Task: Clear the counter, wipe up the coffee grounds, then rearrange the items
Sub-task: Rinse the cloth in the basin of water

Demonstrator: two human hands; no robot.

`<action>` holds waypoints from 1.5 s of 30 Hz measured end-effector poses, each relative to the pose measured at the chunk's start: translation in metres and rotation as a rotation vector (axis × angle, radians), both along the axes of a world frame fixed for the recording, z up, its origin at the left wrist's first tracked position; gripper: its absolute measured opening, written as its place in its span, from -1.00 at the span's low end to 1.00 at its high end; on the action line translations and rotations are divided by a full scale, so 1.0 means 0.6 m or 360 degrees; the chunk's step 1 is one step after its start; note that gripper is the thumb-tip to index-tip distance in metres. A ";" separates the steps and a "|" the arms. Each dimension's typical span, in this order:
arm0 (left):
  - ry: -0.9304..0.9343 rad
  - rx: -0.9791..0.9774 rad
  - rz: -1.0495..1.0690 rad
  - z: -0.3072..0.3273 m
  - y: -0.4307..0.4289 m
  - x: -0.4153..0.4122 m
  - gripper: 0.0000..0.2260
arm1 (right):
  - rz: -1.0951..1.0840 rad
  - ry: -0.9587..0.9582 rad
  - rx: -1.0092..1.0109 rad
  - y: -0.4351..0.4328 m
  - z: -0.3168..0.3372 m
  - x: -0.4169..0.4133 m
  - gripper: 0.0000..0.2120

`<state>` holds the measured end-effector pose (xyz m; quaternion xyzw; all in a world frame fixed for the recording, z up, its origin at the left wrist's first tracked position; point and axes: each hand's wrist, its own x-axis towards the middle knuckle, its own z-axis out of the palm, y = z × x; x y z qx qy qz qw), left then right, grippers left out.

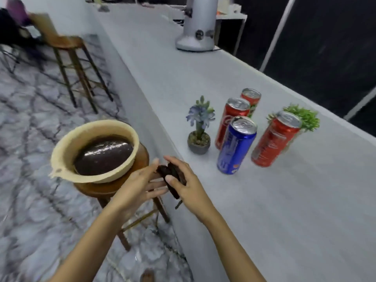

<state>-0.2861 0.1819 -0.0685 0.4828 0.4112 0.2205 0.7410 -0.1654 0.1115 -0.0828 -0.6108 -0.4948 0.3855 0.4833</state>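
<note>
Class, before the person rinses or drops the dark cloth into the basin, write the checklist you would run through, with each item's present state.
1. Dark cloth secured: ok, the right hand has a grip on it, and the left hand is open beside it.
2. Basin within reach: ok, it sits on the stool right beside the hands.
3. Basin steady: cannot tell, it overhangs the stool top.
4. Room in the basin: not ok, dark liquid fills much of it.
5. Counter free of grounds: ok where visible near the hands.
6. Cans clear of the hands: ok, the blue can stands apart from them.
</note>
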 end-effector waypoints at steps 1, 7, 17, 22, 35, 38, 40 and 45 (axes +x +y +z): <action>-0.0012 0.0013 0.0066 -0.001 0.017 -0.024 -0.80 | 0.0080 -0.0004 -0.0007 0.028 -0.003 -0.021 -0.58; 0.0013 -0.0123 0.0494 -0.039 0.145 -0.150 -0.83 | 0.0410 0.0088 -0.0052 0.197 -0.042 -0.119 -0.58; 0.0396 -0.0087 0.0582 -0.155 0.381 -0.282 -0.76 | 0.0198 0.0187 -0.0576 0.471 -0.156 -0.183 -0.43; 0.0900 0.0172 0.0477 -0.213 0.436 -0.295 -0.83 | 0.0319 -0.0495 -0.0721 0.544 -0.190 -0.213 -0.65; 0.1980 0.0725 -0.0286 -0.282 0.491 -0.273 -0.84 | 0.0796 -0.1441 -0.0864 0.613 -0.252 -0.227 -0.87; 0.1874 0.0654 -0.0270 -0.283 0.507 -0.273 -0.78 | 0.0836 -0.1316 -0.0960 0.630 -0.247 -0.223 -0.70; 0.1693 0.0595 -0.0218 -0.272 0.522 -0.281 -0.83 | 0.0837 -0.1189 -0.0964 0.641 -0.236 -0.218 -0.88; 0.1277 0.0649 -0.0062 -0.219 0.541 -0.307 -0.79 | 0.0730 -0.0823 -0.0814 0.656 -0.191 -0.185 -0.89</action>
